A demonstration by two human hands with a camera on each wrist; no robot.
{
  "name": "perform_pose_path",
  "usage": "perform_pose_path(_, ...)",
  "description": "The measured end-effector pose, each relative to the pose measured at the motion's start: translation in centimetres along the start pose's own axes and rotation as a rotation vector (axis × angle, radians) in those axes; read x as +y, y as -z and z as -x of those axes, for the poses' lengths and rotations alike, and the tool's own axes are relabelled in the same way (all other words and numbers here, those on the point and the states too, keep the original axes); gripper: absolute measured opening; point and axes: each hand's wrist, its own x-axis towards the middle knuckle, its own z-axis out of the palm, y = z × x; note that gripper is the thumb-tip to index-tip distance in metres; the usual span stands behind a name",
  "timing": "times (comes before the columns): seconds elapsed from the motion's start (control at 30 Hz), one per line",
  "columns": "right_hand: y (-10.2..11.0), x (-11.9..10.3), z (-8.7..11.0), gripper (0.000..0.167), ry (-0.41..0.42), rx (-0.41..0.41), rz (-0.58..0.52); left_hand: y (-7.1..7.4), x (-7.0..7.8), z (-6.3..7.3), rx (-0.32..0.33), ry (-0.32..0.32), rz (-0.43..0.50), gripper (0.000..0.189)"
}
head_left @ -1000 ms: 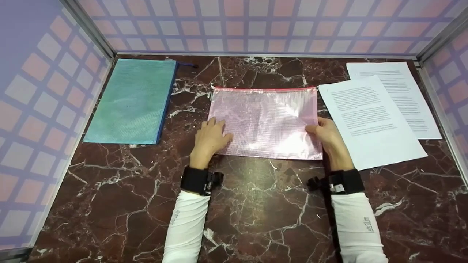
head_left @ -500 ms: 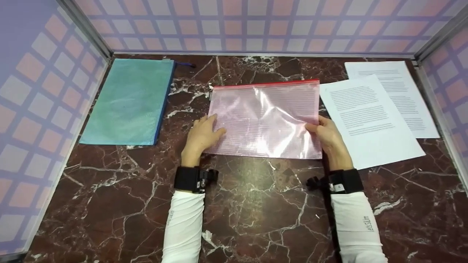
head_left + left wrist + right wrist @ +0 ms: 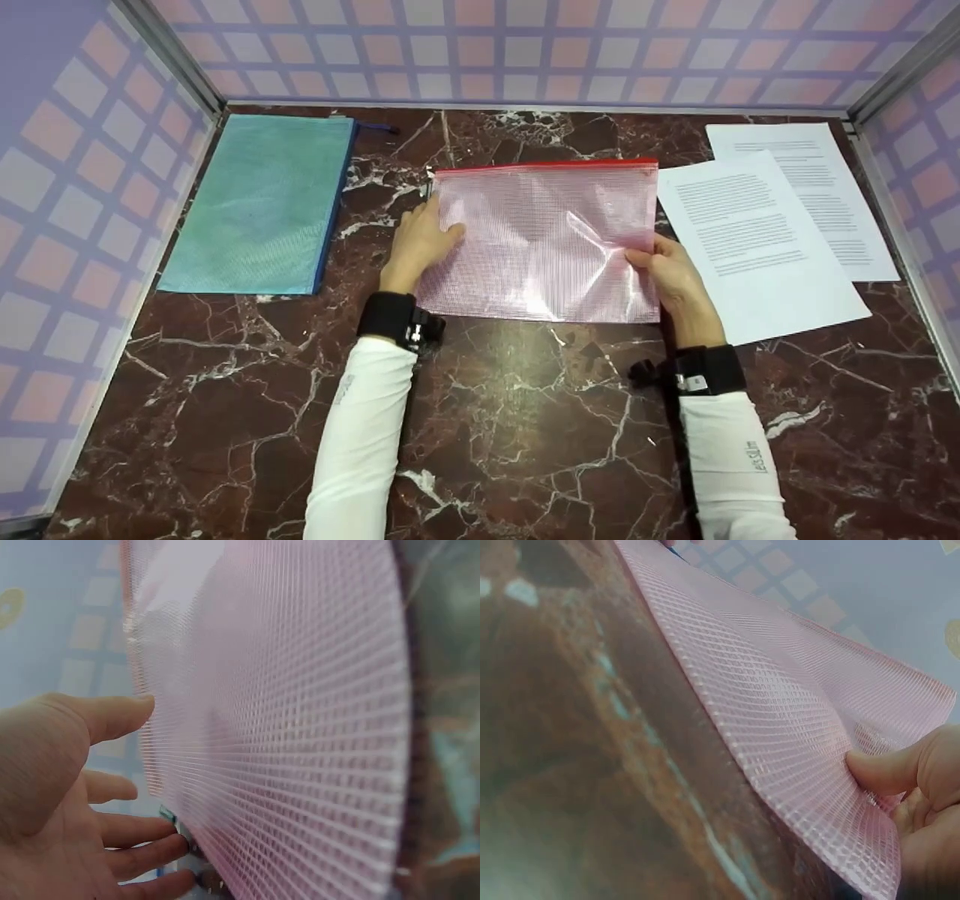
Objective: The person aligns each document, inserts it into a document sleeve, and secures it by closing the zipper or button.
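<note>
A pink translucent mesh zipper pouch with a red zip along its far edge lies in the middle of the table, its right side lifted and creased. My right hand pinches that right edge, thumb on top, as the right wrist view also shows with the thumb pressing into the mesh. At the opposite edge is my left hand, fingers spread beside the pouch's upper left corner. From the left wrist, the same hand shows a straight thumb and loose fingers at the pouch's border, gripping nothing.
A blue-green mesh pouch with a dark blue zip side lies at the left. Two overlapping printed sheets lie at the right, close to my right hand. Checked panels wall in the dark marble table.
My left hand has slid to the left edge of the pink pouch and then up toward its zip corner. The pouch's right zip end has risen; the right hand keeps its pinch.
</note>
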Motion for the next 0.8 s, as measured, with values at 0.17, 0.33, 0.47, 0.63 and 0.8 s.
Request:
perform_pose_path(0.17,0.0,0.1,-0.1,0.025,0.025,-0.018,-0.023,0.5,0.1,-1.8,0.046,0.03,0.129,0.081)
perform_pose_path(0.33,0.1,0.2,-0.3,0.023,0.03,-0.027,-0.036,1.1,-0.3,-3.3,0.06,0.077,0.437,0.076)
perform_pose_path(0.47,0.1,0.4,-0.3,0.026,0.043,-0.032,-0.055,1.3,-0.9,-3.8,0.088,0.118,0.626,0.071)
perform_pose_path(0.63,0.1,0.5,-0.4,0.033,0.07,-0.045,-0.067,1.1,-1.8,-3.6,0.099,0.142,0.715,0.064)
perform_pose_path(0.8,0.1,0.5,-0.4,0.035,0.089,-0.04,-0.086,0.7,-2.4,-3.0,0.055,0.15,0.827,0.052)
